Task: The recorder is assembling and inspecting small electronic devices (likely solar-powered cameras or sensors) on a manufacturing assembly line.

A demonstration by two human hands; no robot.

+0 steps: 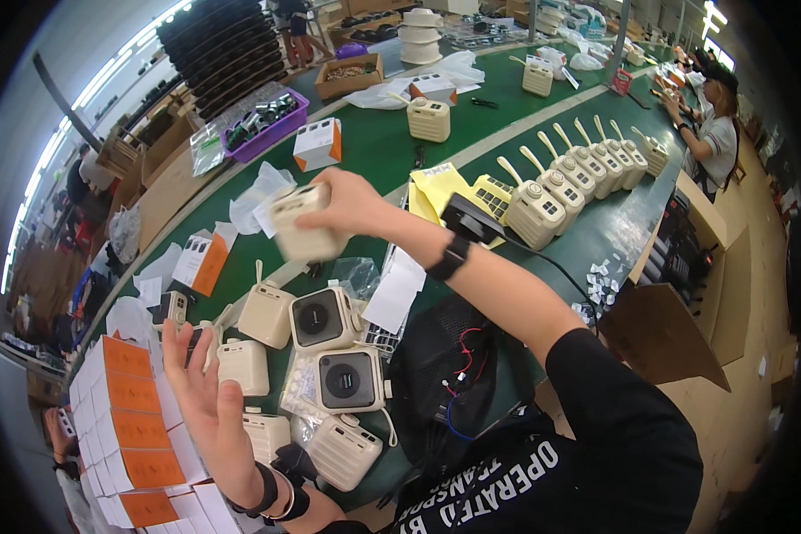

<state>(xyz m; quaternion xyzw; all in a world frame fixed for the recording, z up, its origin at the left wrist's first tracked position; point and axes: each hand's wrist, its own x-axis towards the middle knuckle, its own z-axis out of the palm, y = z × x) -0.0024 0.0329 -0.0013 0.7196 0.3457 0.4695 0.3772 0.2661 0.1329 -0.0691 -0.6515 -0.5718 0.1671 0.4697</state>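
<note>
At the far left, stacked white-and-orange boxes [138, 414] form a wall along that side, leaving the left hand [209, 418] little room outward. Its fingers are spread wide and open, with cream gadgets close to their right; I cannot tell whether any fingertip touches one. Further up, an orange-and-white carton [203, 262] lies near the green table's [369, 138] left edge, and a purple basket [267, 125] sits at that same edge.

Just right of the left hand, a cluster of cream gadgets [347, 381] crowds the near part of the table, some touching, with narrow gaps between them. Beyond the cluster, the right hand [343, 209] grips a blurred cream gadget [304, 236], fingers closed around it; this held piece appears raised over the table. Past that hand, a bare green stretch opens toward the far side.

Under the right forearm lie white paper [396, 294] and a black bag [445, 360]. Farther right, a row of cream gadgets [587, 173] stands close together, straps up, with a bare strip between it and the table's right edge. White scraps [603, 285] lie near that edge, and an open cardboard box [672, 334] stands just beyond it.
</note>
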